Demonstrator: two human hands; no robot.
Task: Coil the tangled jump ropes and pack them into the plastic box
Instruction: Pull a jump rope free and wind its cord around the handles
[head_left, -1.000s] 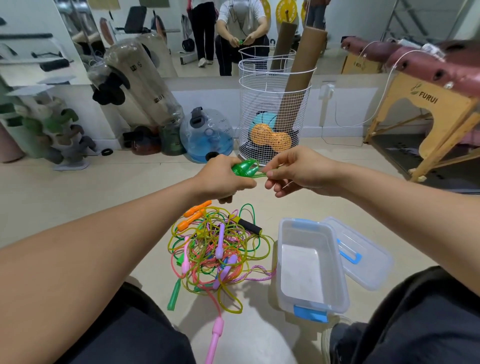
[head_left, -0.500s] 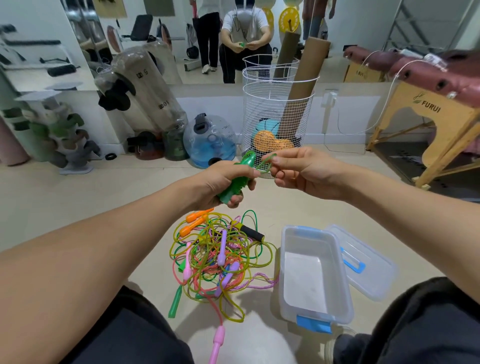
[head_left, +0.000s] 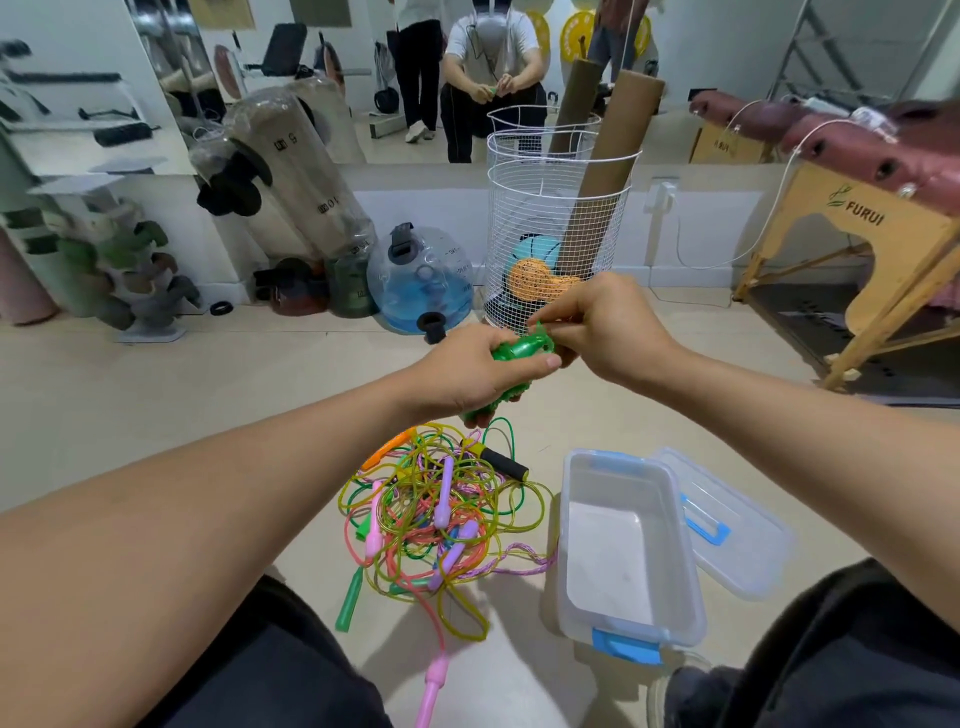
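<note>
- We see a white wire basket (head_left: 558, 228) on the floor by the far wall, holding a cardboard tube (head_left: 608, 171), a teal ball (head_left: 537, 252) and an orange peanut-shaped ball (head_left: 537, 283).
- Left of it we find a clear water jug (head_left: 421, 280) with blue liquid, beside a dark green kettlebell (head_left: 350, 286) and a dark red one (head_left: 296, 286).
- We note a large wrapped cylinder (head_left: 301, 176) leaning against the mirror (head_left: 363, 62).
- At the right edge we see a wooden massage table (head_left: 883, 234) marked FURUI with maroon padding.

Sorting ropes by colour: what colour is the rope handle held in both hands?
Green handle, gripped by the left hand, clearest in the head view.
</note>
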